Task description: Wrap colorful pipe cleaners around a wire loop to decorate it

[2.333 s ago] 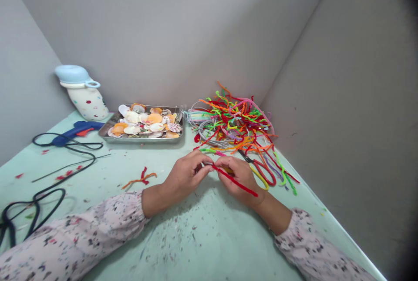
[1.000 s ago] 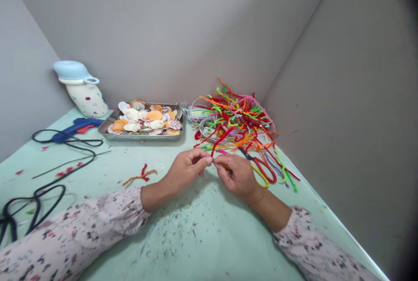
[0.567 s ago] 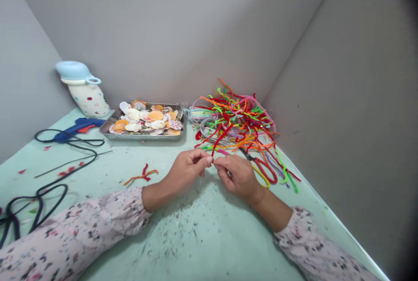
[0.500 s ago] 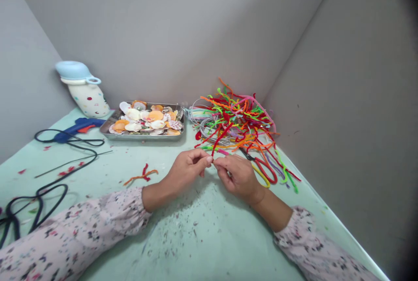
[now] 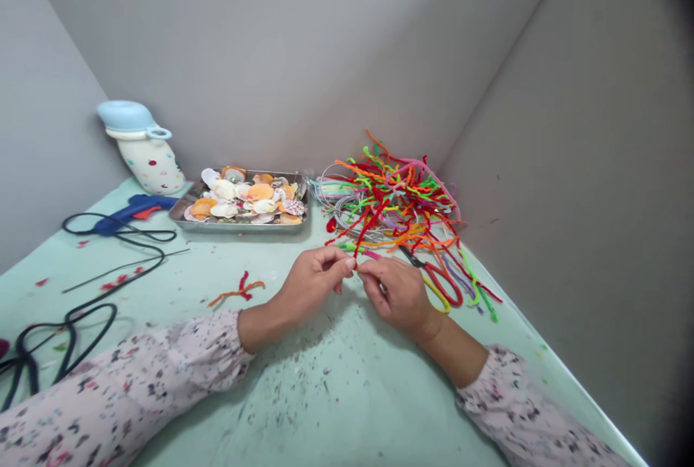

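Note:
Thumb and finger of my left hand pinch the lower end of a red fuzzy stem, which rises between the hands. My right hand is closed in a pinch at the same spot, its fingertips almost touching the left ones; what lies between them is too small to tell. Behind the hands is a tangled heap of coloured fuzzy stems. Scissors with red and yellow handles lie just beyond my right hand. A small twisted red and orange piece rests left of my left hand.
A metal tray of shells stands at the back, beside a white bottle with a blue lid. At the left lie a blue glue gun and a looping dark cord. Grey walls rise behind the table.
The whole view has shifted slightly, with things appearing a little farther right. Both hands keep their pinch on nearly the same spot.

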Available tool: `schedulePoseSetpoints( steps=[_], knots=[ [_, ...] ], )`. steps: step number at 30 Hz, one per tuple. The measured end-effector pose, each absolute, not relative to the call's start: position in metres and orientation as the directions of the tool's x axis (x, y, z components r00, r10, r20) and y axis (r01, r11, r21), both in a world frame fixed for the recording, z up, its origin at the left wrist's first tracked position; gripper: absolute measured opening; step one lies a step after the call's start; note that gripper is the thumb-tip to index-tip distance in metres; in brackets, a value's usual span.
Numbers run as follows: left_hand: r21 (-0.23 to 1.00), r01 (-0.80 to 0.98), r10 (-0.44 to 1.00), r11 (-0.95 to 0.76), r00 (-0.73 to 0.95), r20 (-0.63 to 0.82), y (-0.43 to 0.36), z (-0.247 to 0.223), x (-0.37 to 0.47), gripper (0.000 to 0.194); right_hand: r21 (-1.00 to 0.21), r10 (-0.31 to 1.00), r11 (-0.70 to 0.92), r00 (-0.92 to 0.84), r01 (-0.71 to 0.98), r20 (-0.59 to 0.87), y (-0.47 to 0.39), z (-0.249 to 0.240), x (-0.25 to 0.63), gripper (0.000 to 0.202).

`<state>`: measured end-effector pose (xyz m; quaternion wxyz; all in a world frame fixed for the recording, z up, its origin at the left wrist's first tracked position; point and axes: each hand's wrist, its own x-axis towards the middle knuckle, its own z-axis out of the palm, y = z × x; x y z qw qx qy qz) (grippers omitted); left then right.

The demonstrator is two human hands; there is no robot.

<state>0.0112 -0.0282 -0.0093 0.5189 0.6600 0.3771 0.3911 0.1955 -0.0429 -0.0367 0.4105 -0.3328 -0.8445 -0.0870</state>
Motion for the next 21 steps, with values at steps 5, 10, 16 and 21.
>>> schedulePoseSetpoints(
  steps=[5,10,16,21],
  knots=[
    [0.980,0.101,0.906,-0.172,0.406,0.117,-0.0282,-0.0082,0.0108,0.026,-0.127,0.487,0.763,-0.435,0.633,0.758,-0.0437,-0.0351,0.1948,0.023],
    [0.981,0.091,0.907,-0.171,0.404,0.120,-0.0283,-0.0084,0.0109,0.025,-0.120,0.489,0.761,-0.441,0.638,0.753,-0.0435,-0.0353,0.1941,0.023],
    [0.982,0.090,0.908,-0.167,0.402,0.117,-0.0293,-0.0088,0.0113,0.026,-0.097,0.479,0.762,-0.457,0.640,0.750,-0.0437,-0.0358,0.1948,0.022],
    [0.981,0.093,0.910,-0.170,0.397,0.120,-0.0289,-0.0094,0.0111,0.026,-0.072,0.467,0.766,-0.476,0.639,0.745,-0.0437,-0.0354,0.1957,0.022]
  ],
)
